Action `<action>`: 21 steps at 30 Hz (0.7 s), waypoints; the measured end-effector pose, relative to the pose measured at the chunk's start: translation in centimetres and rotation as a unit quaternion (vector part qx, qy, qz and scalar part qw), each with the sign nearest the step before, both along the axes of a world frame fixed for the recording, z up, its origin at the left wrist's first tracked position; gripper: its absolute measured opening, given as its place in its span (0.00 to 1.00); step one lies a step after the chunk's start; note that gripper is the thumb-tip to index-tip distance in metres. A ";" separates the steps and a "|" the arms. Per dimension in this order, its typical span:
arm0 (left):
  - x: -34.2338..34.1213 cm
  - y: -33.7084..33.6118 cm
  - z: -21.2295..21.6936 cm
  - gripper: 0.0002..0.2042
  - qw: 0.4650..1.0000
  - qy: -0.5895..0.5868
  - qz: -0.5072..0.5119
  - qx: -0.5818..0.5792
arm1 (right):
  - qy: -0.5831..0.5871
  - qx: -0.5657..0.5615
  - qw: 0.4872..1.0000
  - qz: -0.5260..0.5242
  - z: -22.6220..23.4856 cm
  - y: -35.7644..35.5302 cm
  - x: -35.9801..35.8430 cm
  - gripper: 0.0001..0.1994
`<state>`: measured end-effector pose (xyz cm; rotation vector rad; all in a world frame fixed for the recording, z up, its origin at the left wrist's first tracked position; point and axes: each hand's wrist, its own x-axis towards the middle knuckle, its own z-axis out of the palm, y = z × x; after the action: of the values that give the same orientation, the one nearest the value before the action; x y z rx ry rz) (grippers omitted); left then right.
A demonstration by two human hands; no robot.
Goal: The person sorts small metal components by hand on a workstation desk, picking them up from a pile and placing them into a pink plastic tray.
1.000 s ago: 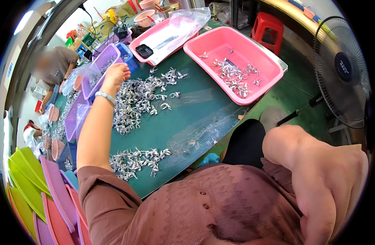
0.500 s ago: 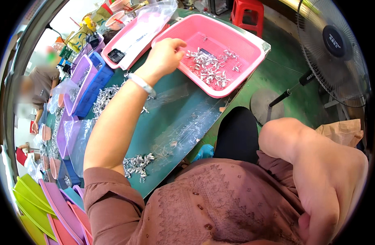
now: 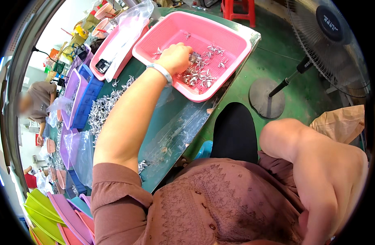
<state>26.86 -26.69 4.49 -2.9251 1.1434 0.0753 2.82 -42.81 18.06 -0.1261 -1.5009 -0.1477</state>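
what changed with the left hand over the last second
The left hand swung from the pile of small metal parts on the green table over into the pink basket, closed among the parts there. The right arm stayed bent at the side.

Clear plastic bag (image 3: 132,20) draped over far pink tray (image 3: 98,57); small dark device (image 3: 101,65) below it, possibly screen.

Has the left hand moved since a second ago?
Yes. The left hand left the loose metal parts on the table and now reaches right into the pink basket.
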 end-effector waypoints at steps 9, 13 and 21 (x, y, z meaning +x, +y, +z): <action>-0.5 0.1 0.6 0.14 0.996 0.026 0.072 -0.048 | 0.064 0.008 0.993 -0.094 -2.4 -0.1 0.8 0.12; 0.2 -0.3 0.3 0.13 0.988 0.071 0.087 -0.101 | 0.077 -0.069 0.988 -0.114 -2.6 -1.3 1.9 0.17; 1.1 0.9 0.4 0.14 0.945 0.189 0.136 -0.232 | 0.119 -0.206 0.935 -0.263 -7.4 -4.0 5.4 0.23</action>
<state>27.92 -25.81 4.89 -3.5952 0.8671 0.4428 8.19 -46.77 10.68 -0.8588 -1.2080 -0.2344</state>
